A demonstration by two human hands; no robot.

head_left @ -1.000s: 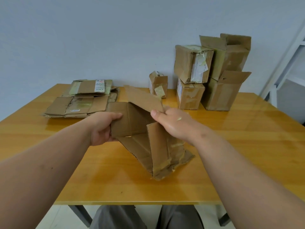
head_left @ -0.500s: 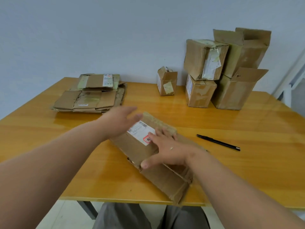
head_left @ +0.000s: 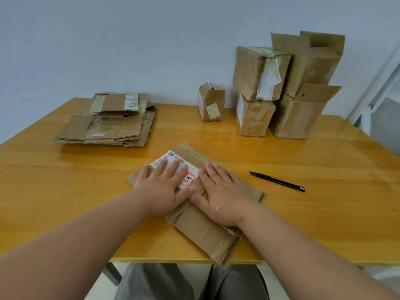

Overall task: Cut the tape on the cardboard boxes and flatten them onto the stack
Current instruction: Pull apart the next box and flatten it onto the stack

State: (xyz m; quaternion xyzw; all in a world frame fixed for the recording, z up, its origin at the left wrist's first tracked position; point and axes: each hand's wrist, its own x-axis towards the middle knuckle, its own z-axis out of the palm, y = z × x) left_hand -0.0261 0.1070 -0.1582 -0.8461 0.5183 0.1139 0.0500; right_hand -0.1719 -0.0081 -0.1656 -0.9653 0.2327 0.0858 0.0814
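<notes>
Bare tabletop [head_left: 65,180] lies open leftward toward the flattened stack [head_left: 108,124], while a pen [head_left: 277,181] and upright boxes [head_left: 281,94] crowd the right.

The box [head_left: 201,226], held open a second ago, now lies flat under both palms: left hand [head_left: 162,187], right hand [head_left: 220,195].

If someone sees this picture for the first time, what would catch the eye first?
Two hands, left hand and right hand, press flat on a flattened box at the table's near edge. A stack of flattened cardboard lies far left; upright boxes are piled far right by the wall. A black pen lies right of the hands.
</notes>
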